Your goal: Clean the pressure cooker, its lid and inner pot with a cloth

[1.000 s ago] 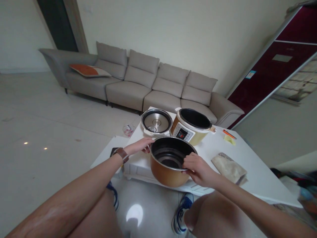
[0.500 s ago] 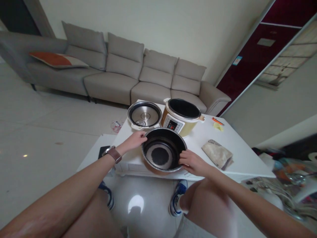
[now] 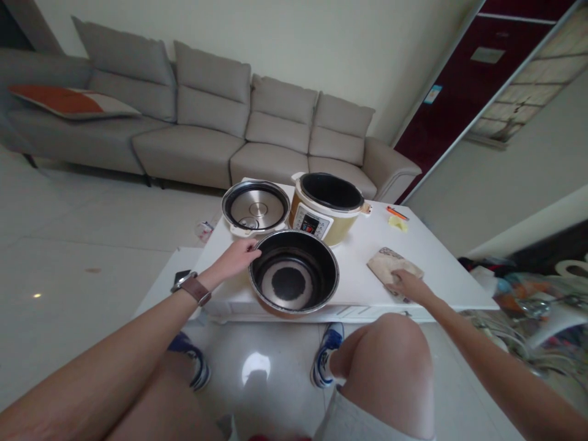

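Note:
My left hand (image 3: 236,257) pinches the upper left rim of a black-lined inner pot (image 3: 294,288), which is tilted so its inside faces me at the table's front edge. To the right, my right hand (image 3: 408,285) is on a folded beige cloth (image 3: 383,263), its fingers closed on the near part. Behind the pot stands an electric pressure cooker (image 3: 340,226) with a white rim and a control panel, its top uncovered. Left of the cooker, its round lid (image 3: 257,208) lies with the metal inner side up.
All this rests on a white table (image 3: 441,275). An orange pen-like item (image 3: 397,213) and a yellow scrap (image 3: 397,224) lie at the far right. A grey sofa (image 3: 193,153) stands behind. Cluttered items (image 3: 542,324) are at the right, and my knees are below the table edge.
My right hand has let go of the pot's right rim and moved right onto the cloth. My left hand still holds the pot. The whole view has shifted slightly.

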Tool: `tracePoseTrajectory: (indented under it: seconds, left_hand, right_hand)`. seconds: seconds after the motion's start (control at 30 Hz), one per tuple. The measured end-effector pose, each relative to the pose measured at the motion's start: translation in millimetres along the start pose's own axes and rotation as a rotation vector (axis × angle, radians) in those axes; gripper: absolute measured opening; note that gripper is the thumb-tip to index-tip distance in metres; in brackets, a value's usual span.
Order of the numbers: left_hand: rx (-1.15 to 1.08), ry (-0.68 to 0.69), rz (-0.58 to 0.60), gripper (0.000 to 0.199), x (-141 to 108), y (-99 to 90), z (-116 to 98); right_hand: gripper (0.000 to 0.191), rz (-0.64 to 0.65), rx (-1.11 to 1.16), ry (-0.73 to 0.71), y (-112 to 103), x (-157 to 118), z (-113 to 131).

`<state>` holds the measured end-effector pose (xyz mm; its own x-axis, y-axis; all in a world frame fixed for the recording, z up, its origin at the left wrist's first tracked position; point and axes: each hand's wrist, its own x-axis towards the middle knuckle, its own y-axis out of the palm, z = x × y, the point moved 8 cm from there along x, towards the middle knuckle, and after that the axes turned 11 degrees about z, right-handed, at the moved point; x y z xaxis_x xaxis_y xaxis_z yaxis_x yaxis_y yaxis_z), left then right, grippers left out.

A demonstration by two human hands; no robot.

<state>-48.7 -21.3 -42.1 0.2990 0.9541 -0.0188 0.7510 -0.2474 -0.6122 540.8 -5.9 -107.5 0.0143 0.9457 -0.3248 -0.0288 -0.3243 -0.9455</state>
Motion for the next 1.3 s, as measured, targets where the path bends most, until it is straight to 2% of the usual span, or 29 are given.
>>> tracePoseTrajectory:
  seconds: [0.07,0.13,0.27,0.43,0.57,0.63,0.73,0.8,0.87,0.9,0.97,1.0,1.1,1.23,1.3]
  left_hand:
    - [0.008,0.001,0.01,0.022,1.6,0.9,1.1]
    - [0.02,0.001,0.018,0.022,3.4,1.8,2.7]
    - [0.029,-0.006,0.016,0.021,5.5,2.3,3.7]
    - [0.013,-0.016,0.012,0.022,2.6,1.2,-2.2]
    - [0.01,-0.02,0.014,0.021,-1.2,0.2,-6.4]
    - [0.01,-0.015,0.012,0.021,-2.4,-0.4,-7.0]
    - [0.008,-0.006,0.013,0.021,-3.4,-0.9,-6.6]
    - [-0.003,-0.006,0.02,0.021,-3.6,-0.4,-5.7]
    - [-0.015,-0.009,0.024,0.02,-3.6,0.3,-5.0]
    - [-0.018,-0.01,0.022,0.019,-3.6,0.5,-4.9]
    - [-0.017,-0.01,0.015,0.019,-3.1,0.8,-5.1]
    - [-0.015,-0.009,0.011,0.019,-2.7,1.0,-5.1]
    - [0.001,-0.012,-0.006,0.02,-1.5,0.8,-4.6]
    - [0.029,-0.019,-0.017,0.02,-0.7,0.3,-2.7]
    - [0.037,-0.024,-0.016,0.021,-1.0,0.3,-1.7]
  right_hand:
    - [0.049,0.01,-0.051,0.026,17.8,-0.5,-11.5]
    - [0.048,0.0,-0.116,0.044,24.8,-3.7,-10.0]
    - [0.042,-0.012,-0.222,0.062,18.6,-7.9,7.5]
    - [0.026,-0.017,-0.277,0.093,7.0,-7.7,23.3]
    - [0.025,-0.012,-0.283,0.065,6.0,-9.6,25.4]
    - [0.022,0.0,-0.245,0.0,8.4,-13.0,20.9]
    - [0.02,-0.009,-0.015,-0.132,9.1,-21.6,4.8]
    - [0.022,-0.103,0.243,-0.083,2.1,-29.1,-20.6]
    - [0.027,-0.209,0.607,0.168,2.4,-40.4,-60.5]
    - [0.029,-0.233,0.795,0.321,9.5,-48.3,-78.2]
    - [0.029,-0.201,1.099,0.55,30.0,-62.3,-95.5]
    - [0.028,-0.161,1.199,0.6,38.8,-66.0,-96.1]
    - [0.025,-0.081,1.351,0.62,54.5,-66.8,-88.0]
    - [0.022,-0.09,1.457,0.647,70.1,-58.0,-78.7]
    - [0.019,-0.125,1.481,0.592,72.4,-50.6,-72.9]
